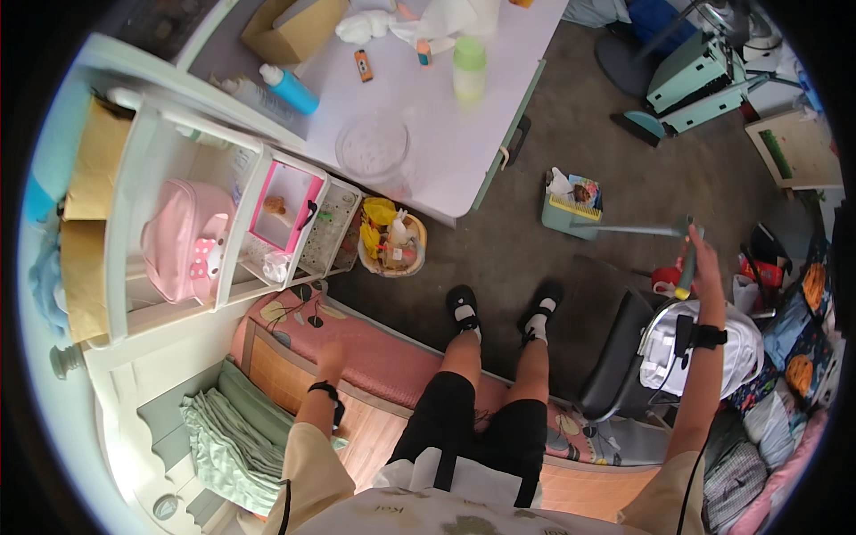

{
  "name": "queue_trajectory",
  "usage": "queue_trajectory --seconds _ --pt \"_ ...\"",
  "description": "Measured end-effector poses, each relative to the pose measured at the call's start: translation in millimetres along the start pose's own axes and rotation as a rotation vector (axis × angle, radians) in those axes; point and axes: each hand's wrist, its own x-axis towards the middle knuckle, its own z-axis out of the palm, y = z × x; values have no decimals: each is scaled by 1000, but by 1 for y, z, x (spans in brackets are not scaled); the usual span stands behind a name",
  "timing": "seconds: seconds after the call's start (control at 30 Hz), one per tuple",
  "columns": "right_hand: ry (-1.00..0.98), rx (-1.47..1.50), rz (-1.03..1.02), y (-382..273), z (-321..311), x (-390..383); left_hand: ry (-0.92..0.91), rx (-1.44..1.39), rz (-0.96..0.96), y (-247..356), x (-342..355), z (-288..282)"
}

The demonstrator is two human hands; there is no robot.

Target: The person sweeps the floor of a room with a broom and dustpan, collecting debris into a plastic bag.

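Note:
My right hand (704, 267) is raised at the right, closed round the green, yellow-ended handle (687, 272) of a long tool. From the top of that handle a thin, pale grey shaft (635, 230) reaches left, nearly at a right angle. Its far end overlaps in view a pale green bin (560, 219) holding papers and a yellow-edged book; whether they touch I cannot tell. My left hand (329, 358) hovers low on the left above the bed's pinkish patterned edge (374, 348), blurred, its fingers not clear. I sit on the bed's edge, feet on the floor.
A white table (428, 152) carries a blue bottle, a green-lidded cup and a cardboard box. Beside it stand a shelf with a pink backpack (187, 241) and a small waste basket (392, 245). A black chair (615, 357) with a white bag (700, 348) sits close to my right arm.

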Motion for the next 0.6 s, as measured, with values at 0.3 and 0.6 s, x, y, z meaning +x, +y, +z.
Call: queue_trajectory --seconds 0.3,0.6 --pt "479 -536 -718 77 -29 -13 687 -505 203 15 -10 -24" --pt "-25 -555 -561 250 203 -48 788 -585 246 19 -6 -29"
